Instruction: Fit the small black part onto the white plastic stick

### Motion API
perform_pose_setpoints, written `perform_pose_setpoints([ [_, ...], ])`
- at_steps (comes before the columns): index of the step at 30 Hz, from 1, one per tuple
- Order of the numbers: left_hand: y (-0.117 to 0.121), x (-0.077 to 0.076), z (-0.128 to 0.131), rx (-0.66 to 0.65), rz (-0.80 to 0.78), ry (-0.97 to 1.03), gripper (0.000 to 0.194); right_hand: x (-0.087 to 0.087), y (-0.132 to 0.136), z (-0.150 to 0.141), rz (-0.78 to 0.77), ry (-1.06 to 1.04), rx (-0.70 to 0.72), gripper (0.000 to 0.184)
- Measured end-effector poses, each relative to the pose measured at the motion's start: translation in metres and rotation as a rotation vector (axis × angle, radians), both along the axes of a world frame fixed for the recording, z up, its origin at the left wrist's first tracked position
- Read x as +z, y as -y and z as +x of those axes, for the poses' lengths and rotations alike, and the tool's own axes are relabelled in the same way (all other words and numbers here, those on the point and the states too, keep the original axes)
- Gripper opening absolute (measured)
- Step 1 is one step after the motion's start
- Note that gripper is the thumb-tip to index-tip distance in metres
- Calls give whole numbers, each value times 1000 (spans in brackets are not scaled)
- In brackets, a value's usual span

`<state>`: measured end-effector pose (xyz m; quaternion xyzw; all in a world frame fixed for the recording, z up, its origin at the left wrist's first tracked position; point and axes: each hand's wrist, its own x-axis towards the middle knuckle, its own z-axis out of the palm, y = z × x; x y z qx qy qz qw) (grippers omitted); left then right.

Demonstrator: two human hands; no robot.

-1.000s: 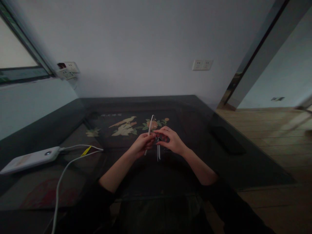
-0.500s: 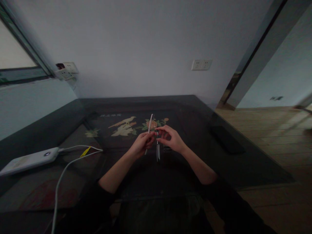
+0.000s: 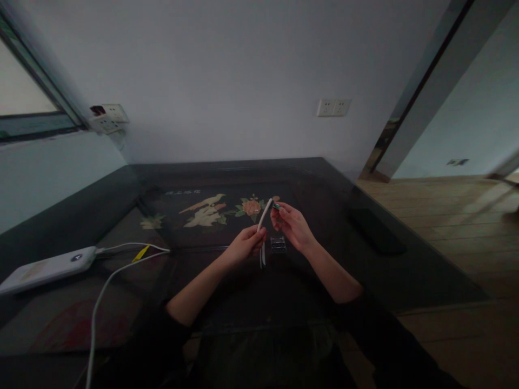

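My left hand (image 3: 249, 240) is closed around a slim, slightly curved white stick (image 3: 264, 215) that points up and to the right; its far end looks dark. Pinched in the fingers of my right hand (image 3: 292, 224) is a small dark green piece (image 3: 276, 206), right beside the stick's upper end. Whether the two touch, I cannot tell. Below my left fingers shows a thin white-and-dark strip (image 3: 263, 256), partly hidden by the hand. A small clear case or rack (image 3: 278, 245) stands on the table under my right hand.
The dark table (image 3: 275, 302) bears a picture of birds and flowers (image 3: 206, 210). At left lies a white power bank (image 3: 48, 268) with a white cable (image 3: 95, 313) and yellow tag (image 3: 141, 253). A black flat object (image 3: 377, 231) lies at right. Wall sockets (image 3: 333, 107) are behind.
My right hand has lifted slightly up and right, uncovering the clear case. My left hand has shifted right, and the white stick now leans toward the right hand.
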<state>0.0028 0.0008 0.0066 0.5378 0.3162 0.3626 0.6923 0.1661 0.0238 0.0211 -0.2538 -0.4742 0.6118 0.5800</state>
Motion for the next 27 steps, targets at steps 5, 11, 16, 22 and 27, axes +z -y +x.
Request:
perform_pose_setpoints([
  [5,-2,-4,-1,-4,19,-18,36,0,0,0,6,27,-31,43],
  [11,-3,-4,-1,9,8,-19,37,0,1,1,41,59,-39,42],
  [16,-3,-2,-1,46,20,-34,40,2,2,1,49,46,-31,40],
  [22,-1,0,-1,58,23,-54,40,0,1,1,56,54,-34,39],
  [27,1,2,-1,37,28,-61,39,1,1,0,27,23,-23,38],
])
